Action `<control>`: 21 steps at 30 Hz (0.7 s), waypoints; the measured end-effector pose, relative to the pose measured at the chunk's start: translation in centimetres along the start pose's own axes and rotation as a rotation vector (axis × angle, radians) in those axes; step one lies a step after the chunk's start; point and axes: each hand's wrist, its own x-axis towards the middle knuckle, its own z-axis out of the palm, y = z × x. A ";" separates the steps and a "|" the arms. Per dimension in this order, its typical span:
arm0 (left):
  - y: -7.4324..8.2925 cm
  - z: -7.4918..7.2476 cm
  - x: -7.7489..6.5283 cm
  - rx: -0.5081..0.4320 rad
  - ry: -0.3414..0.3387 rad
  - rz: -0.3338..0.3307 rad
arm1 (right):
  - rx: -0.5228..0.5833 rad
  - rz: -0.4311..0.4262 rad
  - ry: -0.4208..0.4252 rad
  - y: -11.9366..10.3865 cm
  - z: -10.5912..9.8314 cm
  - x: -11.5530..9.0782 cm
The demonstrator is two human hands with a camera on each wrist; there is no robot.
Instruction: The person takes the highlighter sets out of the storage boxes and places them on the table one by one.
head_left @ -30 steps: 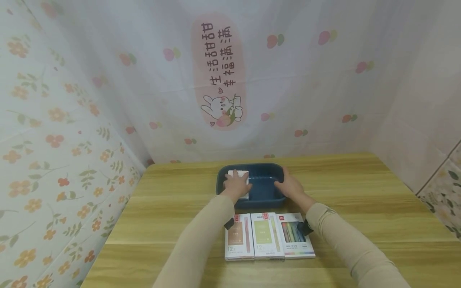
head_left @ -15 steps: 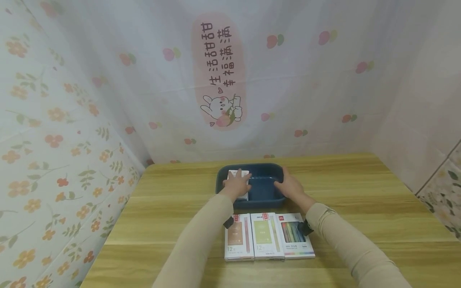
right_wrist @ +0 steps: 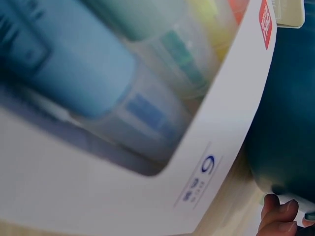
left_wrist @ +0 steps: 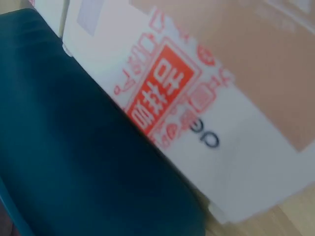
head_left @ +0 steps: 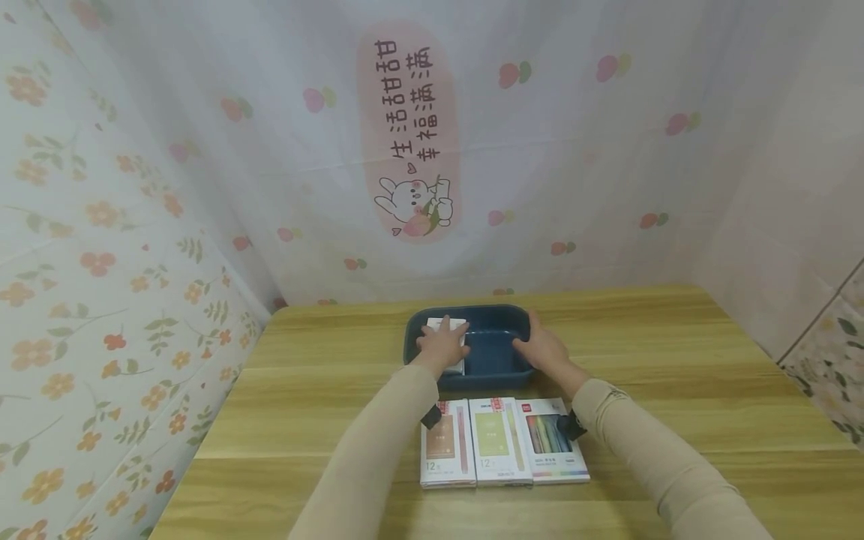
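A dark blue plastic bin [head_left: 496, 356] stands toward the back of the table. Inside it, at the left end, is a white box [head_left: 445, 323], partly covered by my left hand [head_left: 442, 349], whose spread fingers rest on top. My right hand [head_left: 544, 349] grips the bin's right end, thumb inside the rim; its fingers show low in the right wrist view, against the blue wall. Three flat boxes lie side by side just in front: a brown-labelled pen box [head_left: 448, 457], a green-labelled pen box [head_left: 498, 450] and a highlighter box [head_left: 556, 454] with a clear window.
The wood-grain table [head_left: 290, 420] extends to both sides. A white curtain [head_left: 574, 165] with fruit prints hangs behind it, and a flowered curtain [head_left: 101, 315] runs along the left. Black wrist camera mounts hang over the pen boxes.
My left hand shifts very slightly on the white box in the bin. The right hand and the three boxes in front stay as they were.
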 end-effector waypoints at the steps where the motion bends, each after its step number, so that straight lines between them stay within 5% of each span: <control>1: 0.0 0.0 0.0 -0.011 0.013 -0.004 | 0.000 -0.002 0.002 0.0 0.0 0.0; 8: 0.3 0.4 0.0 -0.106 0.086 -0.036 | 0.002 -0.009 0.006 0.2 0.1 0.1; 15: -0.2 1.8 1.4 -0.076 0.129 -0.052 | 0.012 -0.005 0.000 0.1 0.1 0.1; 21: 0.5 0.6 -0.1 -0.067 0.108 -0.058 | 0.015 0.010 0.002 0.2 0.1 0.1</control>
